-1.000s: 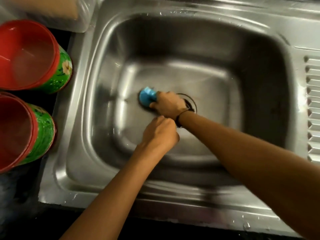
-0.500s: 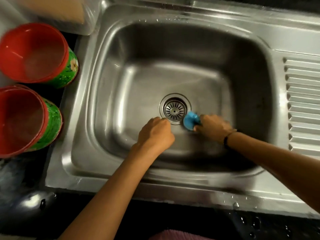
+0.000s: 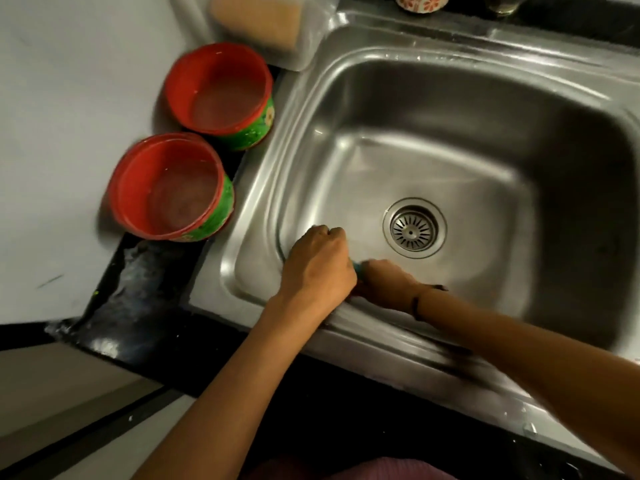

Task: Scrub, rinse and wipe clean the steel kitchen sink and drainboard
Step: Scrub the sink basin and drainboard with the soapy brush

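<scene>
L hand (image 3: 317, 263) fisted, empty, sink (image 3: 433, 109) floor | R hand (image 3: 384, 282) grips blue scrubber (image 3: 356, 266)

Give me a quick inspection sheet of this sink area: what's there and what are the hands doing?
Surface: steel sink, basin wet and shiny; dark counter to its left, streaked white.
Job's things: blue scrubber, mostly hidden between the hands, on the basin floor near the front left; drain uncovered.
Clutter: two red-and-green bowls on the counter, left of the sink; a tan block in a clear tub behind them.
Hands: right hand grips the scrubber; left hand curled in a fist beside it, nothing seen in it.
Cables: nothing seen.
Surroundings: pale wall at left; floral dish behind the sink.
</scene>
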Demonstrator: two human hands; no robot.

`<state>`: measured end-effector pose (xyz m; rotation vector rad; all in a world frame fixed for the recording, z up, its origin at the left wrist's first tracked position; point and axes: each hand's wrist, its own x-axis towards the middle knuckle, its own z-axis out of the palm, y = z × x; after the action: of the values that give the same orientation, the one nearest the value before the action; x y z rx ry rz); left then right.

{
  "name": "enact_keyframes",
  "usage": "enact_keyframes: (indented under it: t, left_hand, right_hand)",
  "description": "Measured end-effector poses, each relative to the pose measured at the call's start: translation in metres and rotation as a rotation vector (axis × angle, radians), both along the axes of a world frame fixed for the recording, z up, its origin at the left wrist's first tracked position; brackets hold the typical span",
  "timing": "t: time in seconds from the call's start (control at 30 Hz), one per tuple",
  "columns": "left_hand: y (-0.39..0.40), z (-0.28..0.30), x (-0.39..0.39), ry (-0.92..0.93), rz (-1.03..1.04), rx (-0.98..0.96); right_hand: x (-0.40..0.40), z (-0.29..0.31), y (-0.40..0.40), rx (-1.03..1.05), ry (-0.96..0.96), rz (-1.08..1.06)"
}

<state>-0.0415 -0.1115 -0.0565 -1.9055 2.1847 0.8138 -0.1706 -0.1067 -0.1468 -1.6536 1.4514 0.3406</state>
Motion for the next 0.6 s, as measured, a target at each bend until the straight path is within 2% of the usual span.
enact_keyframes:
  t: [0.13,0.27,0.33,0.5,0.6]
  left_hand:
    - [0.014,0.006,0.014,0.079,0.046,-0.089]
    - [0.022,0.009,0.02,0.168,0.129,-0.168]
    - [0.023,0.012,0.022,0.214,0.159,-0.157]
    - [0.019,0.021,0.029,0.376,0.28,-0.104]
    - [0.017,0.023,0.033,0.485,0.392,-0.085]
  right_hand:
    - [-0.028,0.019,0.006,0.365,-0.101,-0.208]
    - [0.028,0.029,-0.022,0.33,-0.302,-0.379]
    - [0.036,0.034,-0.024,0.423,-0.355,-0.45]
    - [-0.033,0.073,0.008,0.577,-0.298,-0.38]
    - [-0.029,0.087,0.002,0.51,-0.293,-0.313]
